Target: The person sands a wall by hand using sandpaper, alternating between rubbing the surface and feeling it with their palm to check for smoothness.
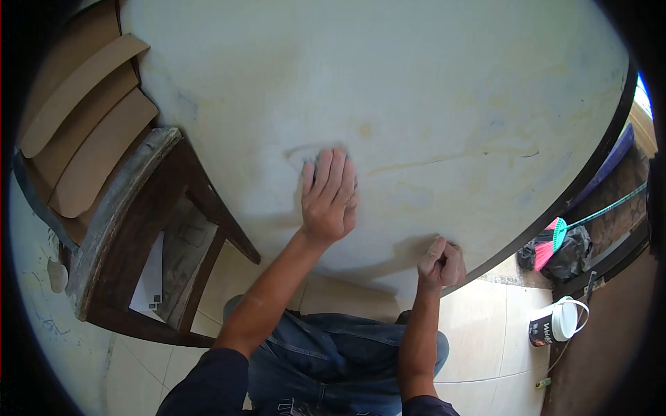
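Observation:
My left hand [329,197] lies on a broad, pale whitish panel [416,76] with yellowish and bluish patches. Its fingers are stretched out; something dark shows between two of them, too small to name, and whatever is under the palm is hidden. A dark curved smudge marks the surface just beyond the fingertips. My right hand [442,263] is closed near the panel's lower right edge, thumb against curled fingers. What it may hold cannot be seen. A thin crack-like line runs across the panel to the right of my left hand.
On the left, a dark wooden stool-like frame [132,222] stands beside curved brown sheets [104,152]. At right are a white lidded bucket [553,324], a pink and green broom head [552,243] and a black plastic bag [572,253] on the tiled floor [479,333].

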`<state>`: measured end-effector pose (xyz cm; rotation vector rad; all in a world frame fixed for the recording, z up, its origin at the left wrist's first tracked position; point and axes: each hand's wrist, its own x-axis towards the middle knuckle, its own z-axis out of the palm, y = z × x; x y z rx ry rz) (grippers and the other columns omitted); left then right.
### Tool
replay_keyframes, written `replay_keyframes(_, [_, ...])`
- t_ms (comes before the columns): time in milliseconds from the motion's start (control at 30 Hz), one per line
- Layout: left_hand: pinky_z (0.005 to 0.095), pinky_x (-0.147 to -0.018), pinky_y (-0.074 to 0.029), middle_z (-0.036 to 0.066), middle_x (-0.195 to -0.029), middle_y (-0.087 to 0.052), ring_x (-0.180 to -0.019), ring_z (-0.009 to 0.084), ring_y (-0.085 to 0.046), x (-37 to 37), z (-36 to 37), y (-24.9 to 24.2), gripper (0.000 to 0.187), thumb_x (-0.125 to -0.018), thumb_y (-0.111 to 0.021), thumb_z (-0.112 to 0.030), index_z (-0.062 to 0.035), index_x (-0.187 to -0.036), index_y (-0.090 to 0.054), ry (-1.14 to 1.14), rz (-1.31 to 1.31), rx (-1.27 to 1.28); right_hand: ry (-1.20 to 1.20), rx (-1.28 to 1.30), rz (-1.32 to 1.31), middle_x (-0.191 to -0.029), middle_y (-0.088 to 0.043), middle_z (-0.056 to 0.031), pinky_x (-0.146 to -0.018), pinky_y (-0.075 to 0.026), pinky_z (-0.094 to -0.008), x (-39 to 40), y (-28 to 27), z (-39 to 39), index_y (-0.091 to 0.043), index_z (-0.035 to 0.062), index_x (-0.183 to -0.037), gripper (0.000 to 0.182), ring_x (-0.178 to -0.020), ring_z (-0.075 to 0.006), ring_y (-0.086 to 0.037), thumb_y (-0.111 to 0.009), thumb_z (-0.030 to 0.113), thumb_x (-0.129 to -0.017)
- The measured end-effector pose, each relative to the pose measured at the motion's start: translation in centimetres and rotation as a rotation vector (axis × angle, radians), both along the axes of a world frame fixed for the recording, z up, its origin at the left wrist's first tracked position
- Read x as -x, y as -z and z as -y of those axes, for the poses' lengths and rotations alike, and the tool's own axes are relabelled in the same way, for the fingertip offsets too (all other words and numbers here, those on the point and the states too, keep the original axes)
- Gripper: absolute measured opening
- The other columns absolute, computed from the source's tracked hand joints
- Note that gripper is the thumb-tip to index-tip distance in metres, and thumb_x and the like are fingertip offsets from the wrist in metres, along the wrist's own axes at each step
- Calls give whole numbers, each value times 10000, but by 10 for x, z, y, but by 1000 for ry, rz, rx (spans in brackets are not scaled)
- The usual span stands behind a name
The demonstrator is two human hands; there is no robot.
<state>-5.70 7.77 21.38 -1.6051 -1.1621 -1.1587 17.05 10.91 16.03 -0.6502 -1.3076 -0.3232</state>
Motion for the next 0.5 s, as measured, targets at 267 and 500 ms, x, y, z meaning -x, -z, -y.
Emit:
replay_keyframes(267, [514,-1177,-197,255,-1454,-472,-1397,409,-395,-24,-6,-92,473,-975,-424,-168,90,-1363,-508,49,25,-57,58,-4,-83,-516,-488,-32,-396,-335,-291,1,4,-1,-562,73,-698,204,-414,-175,-456,-698,35,-846])
replay_keyframes(500, [561,-1175,-143,308,-1515,-351,-1440,473,-274,-38,-8,-30,507,-1008,-336,-178,111,-1417,-416,0,56,17,50,34,-65,-516,-472,-24,-404,-346,-287,0,5,3,-570,85,-699,196,-416,-177,-458,-715,27,-817])
